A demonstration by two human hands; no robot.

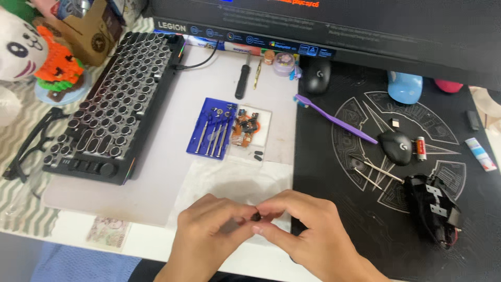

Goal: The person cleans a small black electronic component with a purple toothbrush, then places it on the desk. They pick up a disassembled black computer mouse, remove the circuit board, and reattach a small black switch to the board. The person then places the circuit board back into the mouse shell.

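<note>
Both hands meet low over the worktop [156,172], just above a sheet of white tissue [229,180]. The left hand [206,237] and the right hand [308,235] each close thumb and forefinger in a tight grip on one small dark part [256,216], which sits pinched between the fingertips of the two hands (too small to tell its exact shape).

Judging from this, the work is fine fingertip handling of a tiny piece, and it goes best kept low over the tissue, so a slip drops the part onto something pale where it shows. The grip should stay light and steady, with the wrists braced near the worktop edge.

Behind the hands lie a blue tray of precision screwdriver bits [212,128] and, just beside it, a clear tray of small orange and dark parts [249,130]. To the right, on the black mat [323,172], sit an opened mouse body [433,209], a black mouse shell [395,147], a small battery [420,148] and a purple toothbrush [334,119]. A round-keyed keyboard [120,99] stands well apart on the left.
</note>
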